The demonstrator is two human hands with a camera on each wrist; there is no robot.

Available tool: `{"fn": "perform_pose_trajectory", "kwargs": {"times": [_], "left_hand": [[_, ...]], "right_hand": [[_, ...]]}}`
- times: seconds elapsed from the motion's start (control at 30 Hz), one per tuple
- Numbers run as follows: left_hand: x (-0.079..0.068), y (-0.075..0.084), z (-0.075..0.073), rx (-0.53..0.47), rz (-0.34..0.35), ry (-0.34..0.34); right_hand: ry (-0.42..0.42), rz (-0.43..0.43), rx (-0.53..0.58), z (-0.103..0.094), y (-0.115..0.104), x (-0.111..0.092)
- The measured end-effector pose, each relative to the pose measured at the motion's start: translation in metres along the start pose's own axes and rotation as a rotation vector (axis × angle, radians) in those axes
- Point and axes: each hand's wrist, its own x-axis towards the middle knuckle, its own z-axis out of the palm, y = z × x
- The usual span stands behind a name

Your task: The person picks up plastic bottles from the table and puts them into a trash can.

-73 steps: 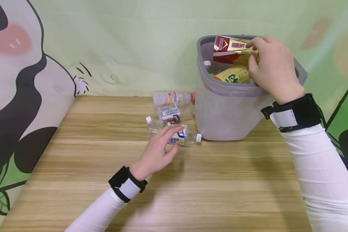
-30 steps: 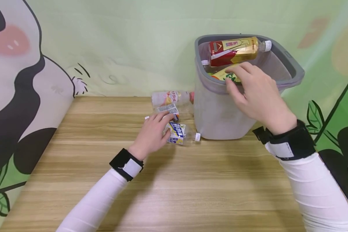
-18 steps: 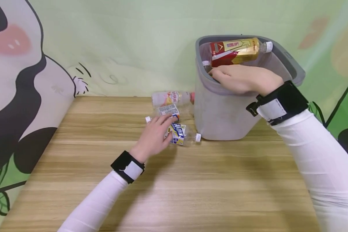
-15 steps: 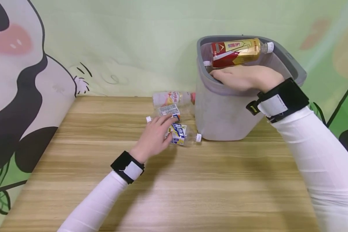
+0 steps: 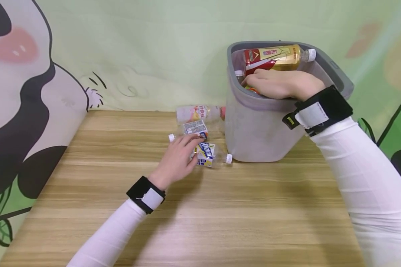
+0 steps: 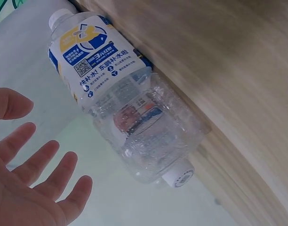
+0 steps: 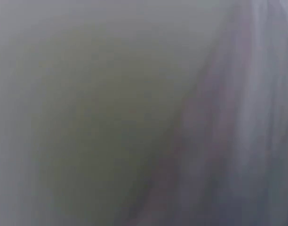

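Note:
My right hand [image 5: 280,84] reaches inside the grey bin [image 5: 254,137], over a yellow-labelled bottle whose orange and green end [image 5: 252,89] shows beneath it. Its fingertips are hidden, and the right wrist view is too blurred to show a grip. Behind that hand a red-and-gold labelled bottle [image 5: 274,57] lies across the bin, white cap to the right. My left hand [image 5: 177,157] hovers with relaxed, spread fingers by the clear bottles on the table. In the left wrist view it is apart from a bottle with a blue, white and yellow label [image 6: 101,56].
Left of the bin lie a pink-capped bottle [image 5: 197,113], a clear bottle with a printed white label [image 5: 195,128] and the blue-and-yellow labelled one. A white-capped bottle neck [image 5: 238,74] shows inside the bin's left corner. A patterned backdrop [image 5: 137,55] stands behind the table.
My right hand let go of the red-and-gold bottle in the bin, drew back, then reached in over the yellow-labelled bottle and has now risen slightly. The left hand shifted slightly left.

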Motion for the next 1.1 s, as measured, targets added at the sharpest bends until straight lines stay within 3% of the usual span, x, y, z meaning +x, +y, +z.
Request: {"fn": "perform_pose_trajectory", "kwargs": {"times": [0.17, 0.3, 0.43, 0.6, 0.77, 0.93, 1.1], "left_hand": [[-0.002, -0.002, 0.002, -0.019, -0.007, -0.009], [-0.001, -0.007, 0.003, 0.03, -0.077, -0.075], [0.004, -0.015, 0.004, 0.101, -0.157, -0.197], [0.007, -0.021, 0.004, 0.141, -0.168, -0.322], [0.004, -0.022, 0.006, 0.147, -0.155, -0.338], [-0.002, -0.021, 0.009, 0.09, -0.13, -0.342], [-0.01, -0.021, 0.007, 0.005, -0.114, -0.275]], "right_hand": [[0.029, 0.001, -0.051, -0.002, 0.004, 0.001], [0.091, -0.048, -0.084, 0.0, 0.007, -0.003], [0.29, -0.161, -0.072, 0.009, 0.008, -0.015], [0.619, -0.296, 0.017, 0.034, 0.0, -0.032], [0.922, -0.451, 0.115, 0.065, -0.011, -0.043], [1.145, -0.591, 0.176, 0.097, -0.018, -0.05], [1.329, -0.675, 0.311, 0.132, -0.023, -0.048]]}}
